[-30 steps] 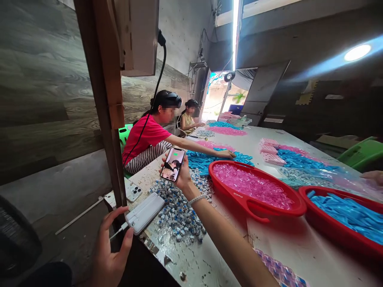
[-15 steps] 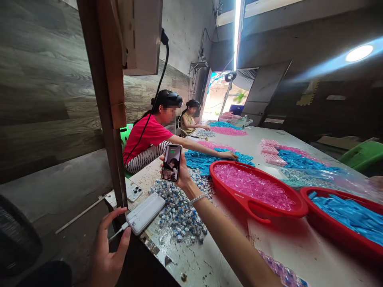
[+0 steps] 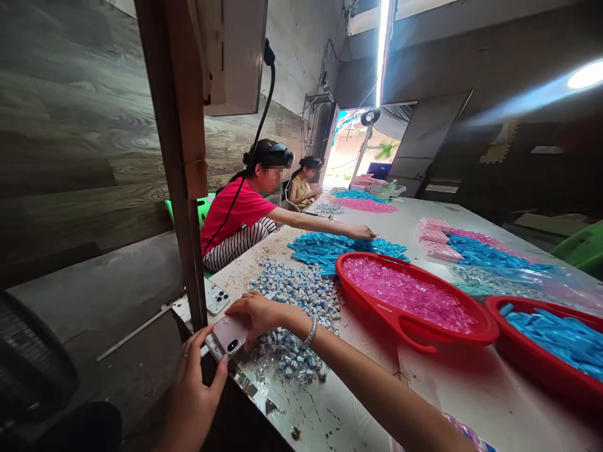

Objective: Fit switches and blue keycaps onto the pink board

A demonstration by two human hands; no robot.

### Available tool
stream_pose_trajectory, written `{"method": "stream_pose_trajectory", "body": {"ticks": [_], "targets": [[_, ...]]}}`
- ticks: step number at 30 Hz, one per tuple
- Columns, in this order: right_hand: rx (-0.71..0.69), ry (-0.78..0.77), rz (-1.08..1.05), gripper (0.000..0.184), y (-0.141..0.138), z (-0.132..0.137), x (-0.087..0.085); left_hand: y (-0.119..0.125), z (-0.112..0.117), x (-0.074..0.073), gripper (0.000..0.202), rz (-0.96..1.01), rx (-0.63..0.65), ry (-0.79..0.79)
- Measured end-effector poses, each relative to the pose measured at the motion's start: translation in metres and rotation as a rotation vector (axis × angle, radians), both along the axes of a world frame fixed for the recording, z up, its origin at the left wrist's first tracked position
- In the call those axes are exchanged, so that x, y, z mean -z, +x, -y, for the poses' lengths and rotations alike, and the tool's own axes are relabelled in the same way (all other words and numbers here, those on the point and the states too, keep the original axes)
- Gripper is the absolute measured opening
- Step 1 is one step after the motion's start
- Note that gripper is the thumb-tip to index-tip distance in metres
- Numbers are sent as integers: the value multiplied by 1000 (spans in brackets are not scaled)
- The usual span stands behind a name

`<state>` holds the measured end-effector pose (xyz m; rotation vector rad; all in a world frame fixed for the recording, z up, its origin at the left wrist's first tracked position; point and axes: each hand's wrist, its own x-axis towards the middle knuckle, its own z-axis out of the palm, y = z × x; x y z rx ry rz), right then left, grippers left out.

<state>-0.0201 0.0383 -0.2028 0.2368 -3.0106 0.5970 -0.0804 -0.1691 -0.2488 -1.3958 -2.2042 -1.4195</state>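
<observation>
The left hand (image 3: 195, 402) and right hand (image 3: 259, 317) both grasp a phone (image 3: 229, 334), fingers closed round it, over the bench (image 3: 339, 408) edge, a heap of switches (image 3: 294, 292) just beyond them.

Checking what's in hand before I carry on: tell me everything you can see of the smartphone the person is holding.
The smartphone shows a smooth, pale pink back with dark round camera lenses near one corner; its screen is hidden. It is tilted, held just above the table's edge. The right hand lies across its upper end, and the left hand's fingers hold it from the side. A pale strip of another object shows along its lower edge, but what that is cannot be told.
</observation>
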Motion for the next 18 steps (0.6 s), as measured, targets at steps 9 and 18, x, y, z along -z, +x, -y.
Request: {"method": "stream_pose_trajectory", "body": {"ticks": [9,18], "targets": [[-68,-39,83,72,-14,0,3,-5,-8,13,45,-151,-34,-101],[129,-346,-116,103,9,0,-2,-2,-8,17,45,-274,-68,-123]]}}
